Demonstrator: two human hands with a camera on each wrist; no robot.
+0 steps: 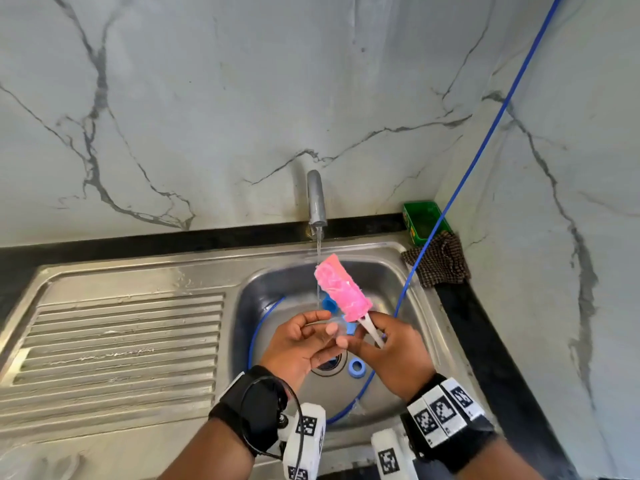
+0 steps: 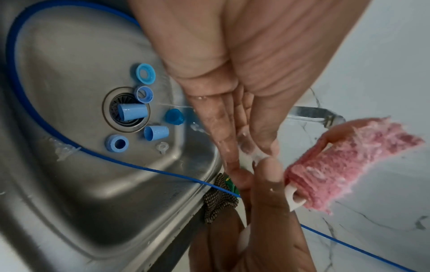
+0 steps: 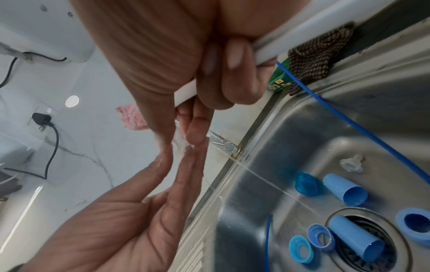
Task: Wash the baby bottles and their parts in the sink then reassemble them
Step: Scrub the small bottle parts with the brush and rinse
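Note:
Over the steel sink my right hand grips the white handle of a pink sponge brush, whose head points up toward the tap. Its thumb and forefinger also press a small clear silicone nipple against the straight, wet fingers of my left hand, which lies palm up. On the sink floor around the drain lie several blue parts: two cone caps, rings, a dome and a second clear nipple. No bottle body is in view.
Water runs from the tap into the basin. A blue cord drops from the upper right and loops through the sink. A green box and a checked cloth sit at the back right corner. The ribbed drainboard lies left.

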